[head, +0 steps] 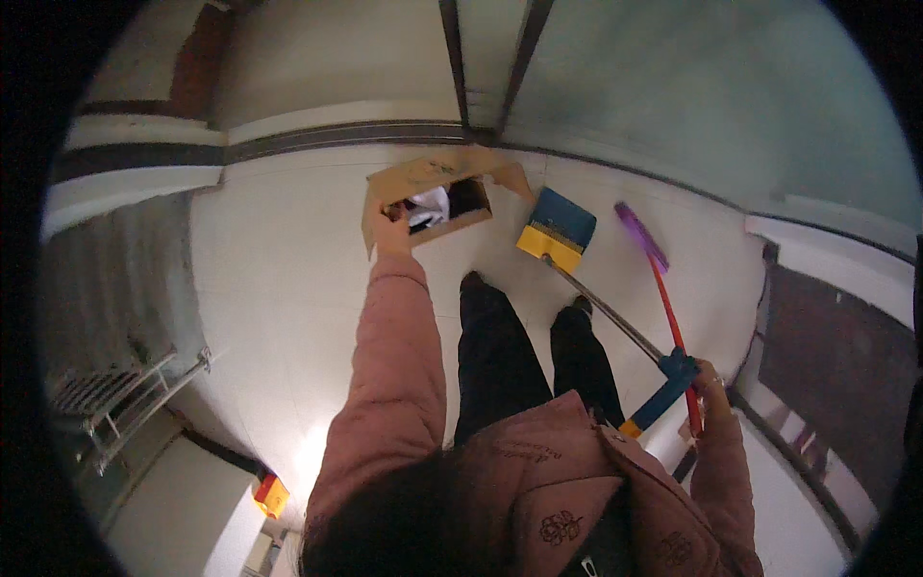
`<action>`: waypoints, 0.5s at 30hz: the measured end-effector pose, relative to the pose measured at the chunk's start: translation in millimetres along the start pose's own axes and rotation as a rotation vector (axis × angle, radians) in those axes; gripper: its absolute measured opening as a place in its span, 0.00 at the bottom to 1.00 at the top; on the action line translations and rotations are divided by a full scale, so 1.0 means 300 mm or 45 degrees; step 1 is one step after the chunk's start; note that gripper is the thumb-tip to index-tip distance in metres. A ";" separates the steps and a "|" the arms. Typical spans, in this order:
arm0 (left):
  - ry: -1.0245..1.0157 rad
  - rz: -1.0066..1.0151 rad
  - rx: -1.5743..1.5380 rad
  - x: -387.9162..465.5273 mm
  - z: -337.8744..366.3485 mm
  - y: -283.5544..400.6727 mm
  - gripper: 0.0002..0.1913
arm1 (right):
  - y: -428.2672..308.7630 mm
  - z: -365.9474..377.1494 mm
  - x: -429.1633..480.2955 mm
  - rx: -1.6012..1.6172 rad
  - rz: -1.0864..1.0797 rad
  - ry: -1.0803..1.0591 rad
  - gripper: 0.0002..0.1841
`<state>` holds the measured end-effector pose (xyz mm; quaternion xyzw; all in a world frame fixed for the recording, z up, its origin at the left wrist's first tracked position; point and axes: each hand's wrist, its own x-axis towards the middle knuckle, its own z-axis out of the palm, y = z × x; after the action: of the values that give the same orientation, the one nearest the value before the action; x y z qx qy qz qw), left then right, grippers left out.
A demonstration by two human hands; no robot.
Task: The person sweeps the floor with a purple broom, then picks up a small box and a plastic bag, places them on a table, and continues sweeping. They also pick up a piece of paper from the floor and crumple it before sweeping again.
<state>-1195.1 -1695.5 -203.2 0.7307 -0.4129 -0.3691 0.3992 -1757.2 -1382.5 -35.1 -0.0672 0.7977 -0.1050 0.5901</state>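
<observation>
A cardboard box (436, 171) with its flaps open lies ahead of my feet, with white crumpled material (431, 205) and dark contents inside. My left hand (392, 229) grips the box at its near left side, with the fingertips partly hidden in the opening. Off to the right, my right hand (708, 379) holds the blue grip of a long-handled dustpan (562, 223) together with the red handle of a broom (642, 236). The dustpan has a blue pan, a yellow toothed part and a metal pole. Purple bristles form the broom's head, which rests on the floor.
Pale tiles cover the floor (288, 288). Glass panels (685, 94) with dark frames rise beyond the box. At left stands a metal rack (144, 404), and a red and yellow object (271, 496) sits lower down. A dark panel (836, 353) borders the right side.
</observation>
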 end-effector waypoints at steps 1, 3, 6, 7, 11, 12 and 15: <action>-0.039 -0.051 0.001 0.055 0.003 -0.042 0.13 | -0.001 0.041 -0.015 -0.002 -0.019 0.005 0.16; -0.125 -0.102 -0.141 0.130 0.009 -0.142 0.11 | 0.008 0.103 -0.040 -0.008 -0.063 0.012 0.15; -0.230 -0.473 -0.836 0.223 -0.016 -0.277 0.04 | 0.044 0.185 -0.079 0.546 0.051 -0.006 0.13; -0.260 -0.672 -1.110 0.244 -0.019 -0.295 0.04 | 0.061 0.204 -0.091 0.504 -0.043 0.033 0.13; -1.024 -0.793 -1.225 0.069 0.055 -0.146 0.07 | 0.106 0.250 -0.107 0.320 -0.282 0.193 0.10; -1.158 -0.683 -1.061 -0.049 0.082 -0.058 0.12 | 0.114 0.270 -0.110 0.067 -0.502 0.237 0.09; -1.709 -0.515 -0.712 -0.418 0.116 0.295 0.22 | 0.140 0.305 -0.144 -0.798 -0.749 0.630 0.14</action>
<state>-1301.3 -1622.6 -112.5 0.2819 -0.3162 -0.8922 0.1567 -1656.4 -1340.0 -31.1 -0.4367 0.8543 -0.0349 0.2799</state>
